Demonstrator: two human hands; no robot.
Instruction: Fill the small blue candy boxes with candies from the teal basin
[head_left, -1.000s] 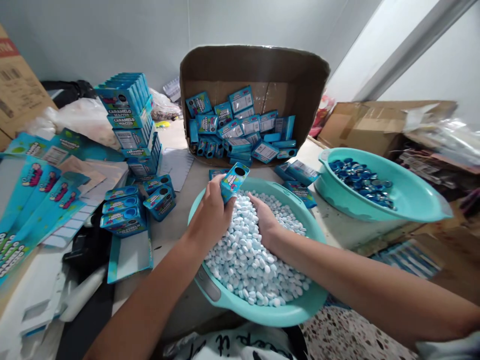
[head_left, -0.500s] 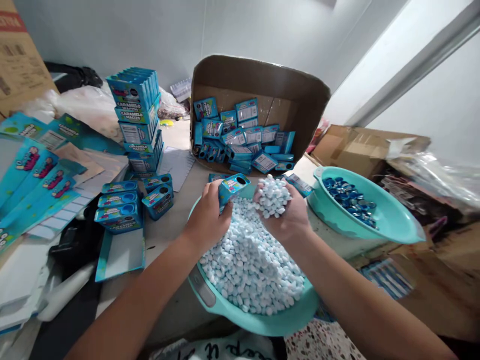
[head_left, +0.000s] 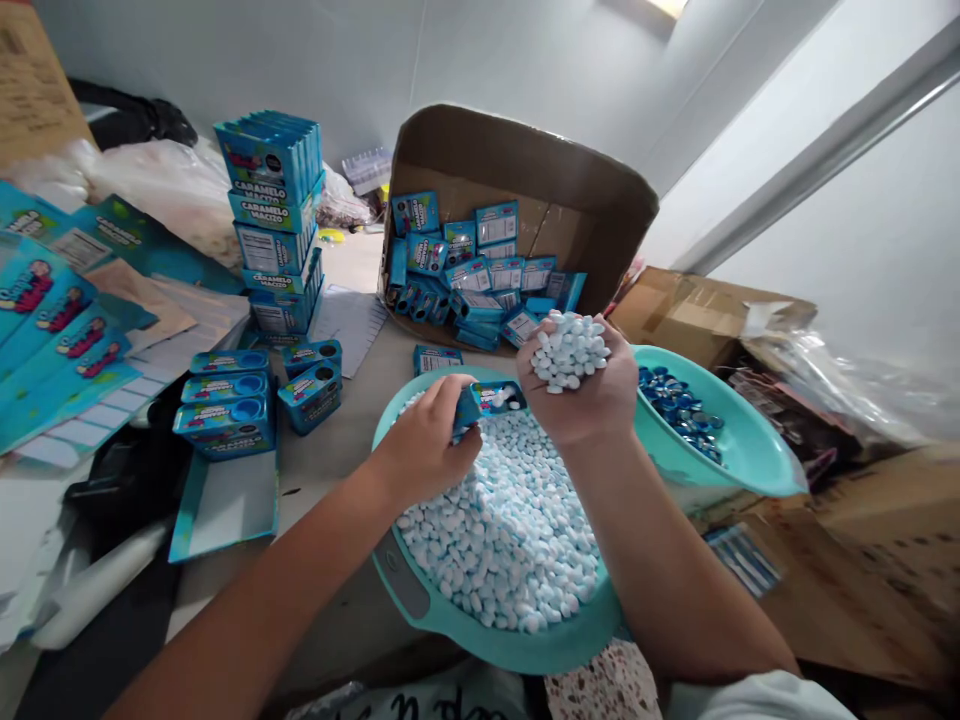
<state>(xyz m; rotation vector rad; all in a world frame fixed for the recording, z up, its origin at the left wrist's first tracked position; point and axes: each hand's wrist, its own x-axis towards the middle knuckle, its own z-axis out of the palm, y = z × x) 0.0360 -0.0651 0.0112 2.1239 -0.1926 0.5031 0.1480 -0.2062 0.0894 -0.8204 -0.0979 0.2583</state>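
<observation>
Over the teal bowl [head_left: 517, 648], my left hand [head_left: 431, 445] is closed round a small blue candy box [head_left: 469, 405] whose round top hole faces up. White candies show at that hole. My right hand [head_left: 589, 405] is cupped palm up just right of the box, with a heap of pale candies [head_left: 571, 350] in it. Below both hands, loose white and light-blue candies [head_left: 495, 540] fill the bowl. Behind the bowl lies another small candy box [head_left: 437, 358].
A cardboard box [head_left: 525, 150] at the back holds several small blue boxes. To the right, a second teal bowl [head_left: 772, 470] contains shiny blue pieces [head_left: 679, 410]. On the left stand stacked display boxes [head_left: 274, 220], an open tray [head_left: 229, 505] with boxes, and flat printed cards [head_left: 60, 320].
The box in my left hand has moved lower and slightly right, and candies now show at its hole. My right hand has risen a little to the right, still full of candies.
</observation>
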